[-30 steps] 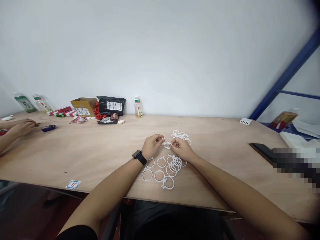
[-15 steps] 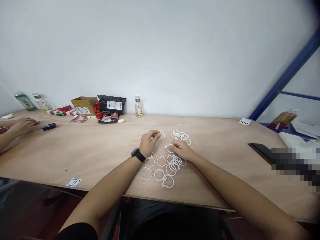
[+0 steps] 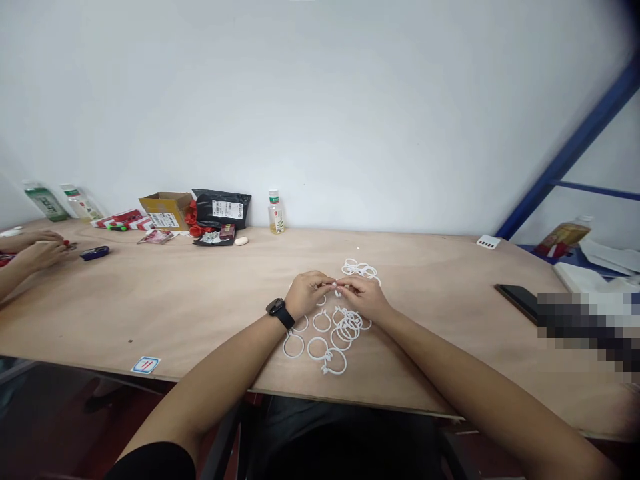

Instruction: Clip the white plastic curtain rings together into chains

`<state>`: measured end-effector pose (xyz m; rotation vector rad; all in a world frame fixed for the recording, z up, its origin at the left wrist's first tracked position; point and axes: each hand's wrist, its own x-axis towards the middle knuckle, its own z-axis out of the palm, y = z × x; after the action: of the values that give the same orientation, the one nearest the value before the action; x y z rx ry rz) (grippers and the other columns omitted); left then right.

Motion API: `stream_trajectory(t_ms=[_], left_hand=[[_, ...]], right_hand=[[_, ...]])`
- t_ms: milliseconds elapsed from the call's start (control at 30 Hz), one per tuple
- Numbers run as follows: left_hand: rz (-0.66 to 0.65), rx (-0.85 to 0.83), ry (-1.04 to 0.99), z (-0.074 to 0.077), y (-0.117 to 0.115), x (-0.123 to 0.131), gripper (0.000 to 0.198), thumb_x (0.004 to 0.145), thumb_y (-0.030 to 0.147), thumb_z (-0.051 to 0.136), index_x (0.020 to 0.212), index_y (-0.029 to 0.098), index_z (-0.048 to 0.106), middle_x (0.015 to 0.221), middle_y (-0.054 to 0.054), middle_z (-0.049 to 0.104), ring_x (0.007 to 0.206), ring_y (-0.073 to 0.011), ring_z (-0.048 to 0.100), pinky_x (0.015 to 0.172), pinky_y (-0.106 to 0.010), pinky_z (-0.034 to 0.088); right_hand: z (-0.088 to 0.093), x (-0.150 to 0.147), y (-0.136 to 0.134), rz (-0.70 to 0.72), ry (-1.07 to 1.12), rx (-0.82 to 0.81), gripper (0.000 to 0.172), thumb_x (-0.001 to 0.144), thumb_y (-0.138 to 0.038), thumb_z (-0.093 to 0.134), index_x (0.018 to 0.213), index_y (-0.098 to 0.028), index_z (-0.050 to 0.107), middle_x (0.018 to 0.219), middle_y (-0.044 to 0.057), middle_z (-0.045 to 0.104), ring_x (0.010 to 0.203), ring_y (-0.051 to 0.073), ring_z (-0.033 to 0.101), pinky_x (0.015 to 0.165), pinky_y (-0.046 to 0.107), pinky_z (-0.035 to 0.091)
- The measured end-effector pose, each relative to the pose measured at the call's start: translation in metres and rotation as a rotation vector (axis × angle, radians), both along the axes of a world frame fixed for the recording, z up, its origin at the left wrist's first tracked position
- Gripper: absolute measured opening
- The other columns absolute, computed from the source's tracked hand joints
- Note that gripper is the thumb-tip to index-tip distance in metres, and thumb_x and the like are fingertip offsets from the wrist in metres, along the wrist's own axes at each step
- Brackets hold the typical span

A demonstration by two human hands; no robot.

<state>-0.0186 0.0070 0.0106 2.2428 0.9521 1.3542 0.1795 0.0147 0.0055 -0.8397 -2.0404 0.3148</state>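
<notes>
Head view: left hand and right hand pinch one white ring between them.

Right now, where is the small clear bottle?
In the head view the small clear bottle stands at the far edge of the table by the wall, left of centre, just right of the black bag.

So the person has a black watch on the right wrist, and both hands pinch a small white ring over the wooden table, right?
Not quite: the head view shows the black watch on the left wrist. The rest holds: left hand and right hand meet on a small white ring over the wooden table.
</notes>
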Motion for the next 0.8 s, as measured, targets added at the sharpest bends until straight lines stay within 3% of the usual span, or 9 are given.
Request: stream_trajectory(t_ms=[167, 400, 533, 667, 800], left_hand=[[0.041, -0.042, -0.002, -0.0014, -0.0001, -0.0007, 0.024, 0.082, 0.040, 0.069, 0.079, 0.017, 0.074, 0.075, -0.006, 0.073, 0.066, -0.0136, 0.064, 0.064, -0.024, 0.050], [0.029, -0.007, 0.000, 0.0038, -0.0045, 0.0010, 0.027, 0.084, 0.042, 0.065, 0.076, 0.017, 0.071, 0.075, -0.006, 0.072, 0.069, -0.0146, 0.065, 0.068, -0.026, 0.051], [0.046, 0.011, -0.002, 0.0054, -0.0043, 0.0029, 0.027, 0.085, 0.042, 0.064, 0.077, 0.017, 0.071, 0.077, -0.006, 0.073, 0.073, -0.0158, 0.066, 0.072, -0.028, 0.052], [0.068, 0.005, -0.022, 0.0038, -0.0024, 0.0046, 0.024, 0.086, 0.040, 0.063, 0.080, 0.018, 0.072, 0.082, -0.006, 0.074, 0.076, -0.0161, 0.067, 0.074, -0.028, 0.052], [0.031, 0.023, 0.136, 0.0049, -0.0010, 0.0000, 0.020, 0.091, 0.032, 0.057, 0.091, 0.019, 0.072, 0.091, -0.006, 0.074, 0.083, -0.0169, 0.067, 0.081, -0.030, 0.050]], right_hand=[[-0.0017, -0.0017, -0.0014, -0.001, -0.001, -0.012, 0.014, 0.087, -0.027, 0.060, 0.089, -0.022, 0.073, 0.074, 0.003, 0.072, 0.065, 0.015, 0.063, 0.062, 0.027, 0.047], [-0.0024, -0.0043, -0.0056, -0.080, 0.020, -0.060, 0.017, 0.086, -0.030, 0.058, 0.087, -0.022, 0.073, 0.073, 0.004, 0.071, 0.065, 0.016, 0.063, 0.061, 0.027, 0.048], [-0.0027, -0.0075, -0.0057, -0.127, 0.069, -0.120, 0.018, 0.084, -0.032, 0.058, 0.086, -0.022, 0.073, 0.070, 0.004, 0.070, 0.062, 0.017, 0.062, 0.060, 0.028, 0.048], [-0.0042, -0.0101, -0.0039, -0.077, 0.159, -0.202, 0.023, 0.084, -0.033, 0.058, 0.098, -0.020, 0.071, 0.075, 0.004, 0.071, 0.061, 0.016, 0.061, 0.058, 0.027, 0.048], [-0.0052, -0.0063, 0.0020, -0.151, 0.105, -0.187, 0.021, 0.082, -0.033, 0.060, 0.093, -0.019, 0.073, 0.067, 0.003, 0.068, 0.057, 0.016, 0.058, 0.058, 0.028, 0.047]])
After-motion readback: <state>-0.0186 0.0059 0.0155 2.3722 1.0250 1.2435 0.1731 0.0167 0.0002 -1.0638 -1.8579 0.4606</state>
